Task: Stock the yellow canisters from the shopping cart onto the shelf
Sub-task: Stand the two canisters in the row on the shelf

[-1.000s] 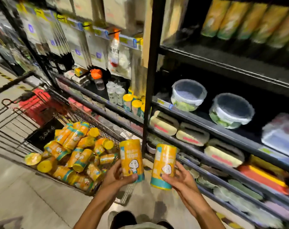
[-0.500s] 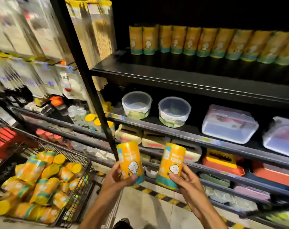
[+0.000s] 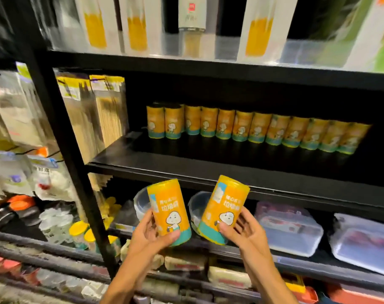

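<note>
Yellow canisters, one in each hand right now: the left hand (image 3: 150, 234) is wrapped around the left canister (image 3: 168, 212) near its teal base, and the right hand (image 3: 244, 230) grips the right canister (image 3: 224, 210), which leans a bit to the right. Both sit below the front edge of the shelf (image 3: 208, 159). Best bet, I'd say: lift them over the lip, straighten the tilted one, and set them upright in the bare strip in front of the back row (image 3: 252, 128) without bumping it.
</note>
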### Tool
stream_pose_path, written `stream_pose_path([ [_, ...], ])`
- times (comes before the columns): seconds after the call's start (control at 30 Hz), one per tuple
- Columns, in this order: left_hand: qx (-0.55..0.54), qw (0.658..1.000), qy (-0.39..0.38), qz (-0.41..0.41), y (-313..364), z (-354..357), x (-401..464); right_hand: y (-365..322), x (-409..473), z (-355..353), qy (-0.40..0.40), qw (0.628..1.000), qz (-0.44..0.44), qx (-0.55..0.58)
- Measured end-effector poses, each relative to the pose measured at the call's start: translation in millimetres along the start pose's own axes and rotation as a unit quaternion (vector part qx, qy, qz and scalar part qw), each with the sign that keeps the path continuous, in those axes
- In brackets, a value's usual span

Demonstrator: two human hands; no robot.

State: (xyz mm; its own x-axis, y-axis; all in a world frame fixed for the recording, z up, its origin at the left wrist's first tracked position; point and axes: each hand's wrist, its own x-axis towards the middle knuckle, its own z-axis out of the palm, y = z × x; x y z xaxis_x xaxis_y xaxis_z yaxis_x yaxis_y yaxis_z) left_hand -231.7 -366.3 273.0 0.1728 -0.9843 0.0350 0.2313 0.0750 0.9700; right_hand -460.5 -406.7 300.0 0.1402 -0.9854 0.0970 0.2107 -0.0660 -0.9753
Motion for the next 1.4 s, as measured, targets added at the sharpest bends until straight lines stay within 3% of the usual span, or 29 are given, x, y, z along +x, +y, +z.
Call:
stream_pose_path([
  [0.23, 0.04, 0.994, -0.007, 0.104, 70, -6, 84, -30, 86, 23, 0.033, 0.994, -0.103, -0.035],
  [0.43, 0.152, 0.976, -0.048, 0.151, 99, -13, 152, -38, 138, 33, 0.05, 0.984, -0.132, -0.111],
  [0.8, 0.27, 0.953, -0.066, 0.122, 68, 3, 232, -32, 203, 25, 0.045, 0.965, -0.089, -0.241],
  [1.13, 0.377, 0.917, 0.017, 0.129, 62, 7, 268, -32, 232, 13, 0.063, 0.924, -0.107, -0.362],
  [1.27, 0.368, 0.917, 0.012, 0.152, 66, 23, 288, -32, 245, 9, 0.068, 0.905, -0.133, -0.4],
  [1.4, 0.426, 0.893, 0.004, 0.149, 69, 30, 311, -33, 262, 10, 0.067, 0.905, -0.115, -0.405],
])
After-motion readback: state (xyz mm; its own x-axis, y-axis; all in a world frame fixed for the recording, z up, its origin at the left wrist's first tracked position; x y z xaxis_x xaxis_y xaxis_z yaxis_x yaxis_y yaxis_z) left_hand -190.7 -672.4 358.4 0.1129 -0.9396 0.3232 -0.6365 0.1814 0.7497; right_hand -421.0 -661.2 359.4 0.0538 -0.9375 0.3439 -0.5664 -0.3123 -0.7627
